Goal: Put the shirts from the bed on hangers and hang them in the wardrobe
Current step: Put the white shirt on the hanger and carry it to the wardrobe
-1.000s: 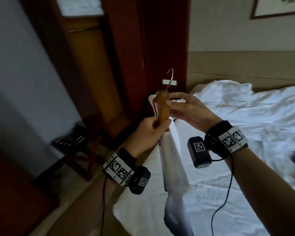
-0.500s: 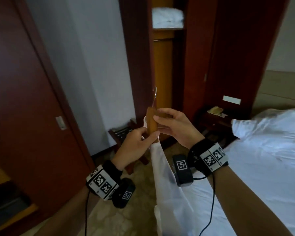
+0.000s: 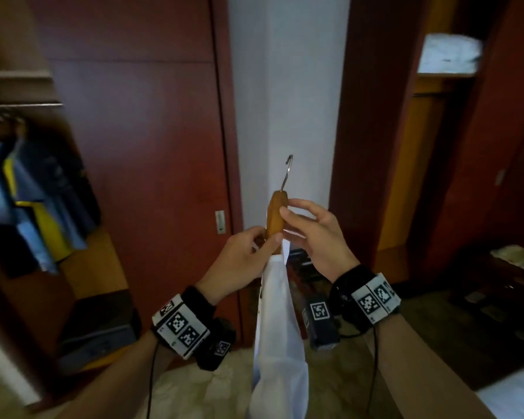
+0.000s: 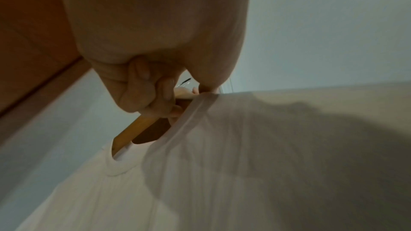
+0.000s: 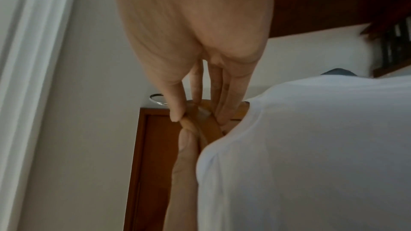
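A white shirt [image 3: 280,328] hangs on a wooden hanger [image 3: 276,217] with a metal hook [image 3: 287,173], held edge-on in front of me. My left hand [image 3: 248,252] grips the hanger's lower part at the collar; its curled fingers [image 4: 153,94] wrap the wood [image 4: 138,127] above the shirt [image 4: 244,164]. My right hand [image 3: 312,231] pinches the hanger's top, thumb and fingers [image 5: 177,110] on the wood [image 5: 204,120] beside the shirt [image 5: 311,147]. The open wardrobe [image 3: 28,207] at the left holds several hung clothes [image 3: 34,192].
A dark red sliding door [image 3: 152,146] and a white wall strip [image 3: 285,101] stand straight ahead. Another open closet [image 3: 430,146] with folded white bedding [image 3: 449,55] is at the right. The bed corner [image 3: 515,394] shows at the lower right.
My view has swung left, away from the bed, so the wardrobe with hung clothes has come into sight. Both hands keep their hold on the hanger with the shirt.
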Motion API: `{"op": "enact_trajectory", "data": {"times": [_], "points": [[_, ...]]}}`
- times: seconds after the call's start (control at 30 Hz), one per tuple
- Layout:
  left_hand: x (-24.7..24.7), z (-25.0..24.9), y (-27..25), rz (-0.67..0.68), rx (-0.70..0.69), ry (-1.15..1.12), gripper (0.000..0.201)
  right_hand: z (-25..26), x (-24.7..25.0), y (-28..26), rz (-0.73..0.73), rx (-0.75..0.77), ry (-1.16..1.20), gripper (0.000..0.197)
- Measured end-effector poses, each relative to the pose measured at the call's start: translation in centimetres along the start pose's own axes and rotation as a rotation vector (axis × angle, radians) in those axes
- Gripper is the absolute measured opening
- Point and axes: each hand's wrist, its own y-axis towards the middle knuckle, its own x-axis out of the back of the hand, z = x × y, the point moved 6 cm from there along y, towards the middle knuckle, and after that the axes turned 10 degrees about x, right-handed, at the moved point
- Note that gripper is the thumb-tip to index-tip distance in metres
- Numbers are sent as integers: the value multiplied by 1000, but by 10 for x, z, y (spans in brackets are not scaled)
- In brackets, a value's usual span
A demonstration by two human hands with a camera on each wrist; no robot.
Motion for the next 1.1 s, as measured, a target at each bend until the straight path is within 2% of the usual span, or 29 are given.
{"op": "enact_trajectory", "data": {"times": [0.13,0.23,0.33,0.67,0.87,0.97,1.0,1.1], "points": [[63,55,25,-51,43,-21,33,-43,-65,56,60,-14,27,37],[106,100,50,-77,68,-11,29,-82,-111,105,139,-30,30,37],[150,141,84,-119,94,24,36,-123,-158,156,203,-45,47,40],[317,250,183,-328,178,35,27,-221,-340,318,463,-37,137,39],[423,313,221,-402,202,24,36,-269,-459,383,521,-50,183,41],[478,351,238,-400,191,-57,29,-295,-520,408,518,-53,226,34],[495,361,242,-394,186,-110,31,-303,-540,415,516,-57,238,34],[551,391,252,-454,198,-167,56,-325,-600,434,500,-83,259,35]]}}
